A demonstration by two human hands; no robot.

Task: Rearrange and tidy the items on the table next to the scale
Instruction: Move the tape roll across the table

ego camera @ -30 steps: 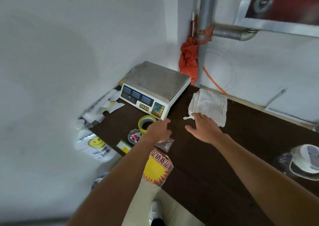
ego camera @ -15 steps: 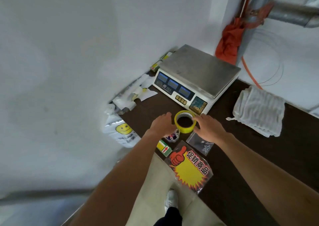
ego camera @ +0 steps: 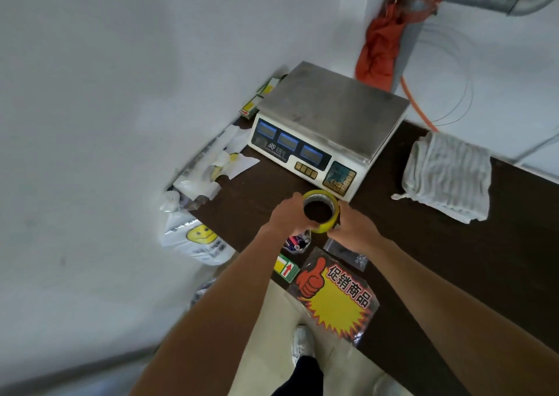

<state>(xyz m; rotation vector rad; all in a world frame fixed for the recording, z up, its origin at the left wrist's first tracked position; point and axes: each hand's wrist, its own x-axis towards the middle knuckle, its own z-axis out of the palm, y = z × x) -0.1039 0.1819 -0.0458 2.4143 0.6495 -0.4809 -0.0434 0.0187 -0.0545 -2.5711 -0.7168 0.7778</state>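
We see both bare hands on the yellow roll of adhesive tape (ego camera: pixel 321 211) — left hand (ego camera: pixel 289 215) cupping its left side, right hand (ego camera: pixel 354 229) pressed on its right side, fingers of each curled onto the roll's outer wall, so it is clamped between the two hands. The roll sits hole-up on the dark brown wooden table (ego camera: pixel 453 259), just in front of the white electronic scale with steel platter (ego camera: pixel 329 123), near its keypad corner. Below the left hand we see a small clear container of coloured bits (ego camera: pixel 298 242), partly hidden; contents too small to tell. Beside it, at the table's near edge, a green-and-yellow card with a red arrow (ego camera: pixel 284 268), and right of that a red-and-yellow starburst promo sign with a thumbs-up (ego camera: pixel 335 296), overhanging the edge. A small clear plastic bag (ego camera: pixel 348 252) lies under the right wrist. Folded white striped cloth (ego camera: pixel 447 178) sits right of the scale, well apart from the tape. White smiley-face plastic bag (ego camera: pixel 196 241) hangs off the table's left end — crumpled white papers (ego camera: pixel 217 163) above it along the wall.
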